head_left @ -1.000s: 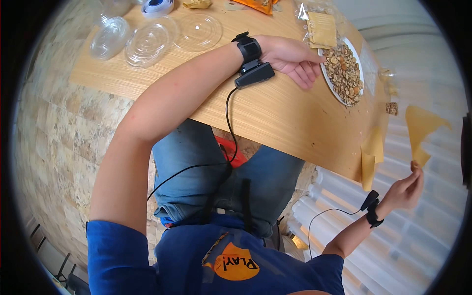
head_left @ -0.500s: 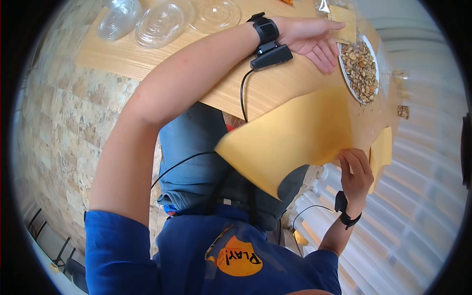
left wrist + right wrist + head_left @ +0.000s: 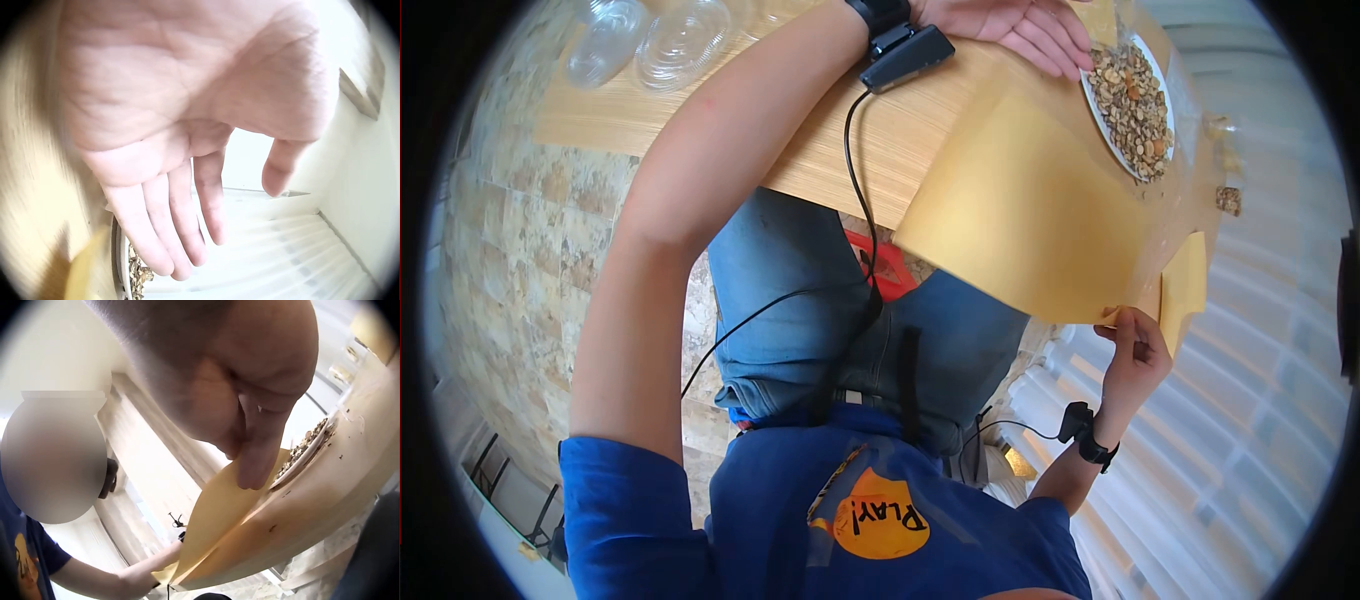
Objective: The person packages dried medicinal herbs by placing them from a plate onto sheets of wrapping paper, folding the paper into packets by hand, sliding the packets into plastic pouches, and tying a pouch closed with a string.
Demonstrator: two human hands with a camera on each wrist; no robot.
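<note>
A sheet of yellow paper (image 3: 1030, 210) is spread over the table's front edge, close beside the plate, and it bends upward in the right wrist view. My right hand (image 3: 1138, 350) pinches the paper's near right corner between thumb and fingers. Beside the white plate (image 3: 1102, 118) my left hand (image 3: 1010, 25) extends its fingers, palm showing, holding nothing. The left wrist view shows those fingers (image 3: 178, 219) spread slightly above the plate's edge. On the plate lies a heap of nut and grain mix (image 3: 1135, 105).
Clear plastic lids (image 3: 683, 45) lie at the back left of the table (image 3: 830, 165). A second yellow paper (image 3: 1183, 285) hangs at the right edge, with a small granola square (image 3: 1229, 200) behind it. A black cable (image 3: 850, 150) trails from the left wrist.
My right hand has swung the yellow paper from off the right side of the table leftward to its front edge. The left hand stays beside the plate with fingers extended.
</note>
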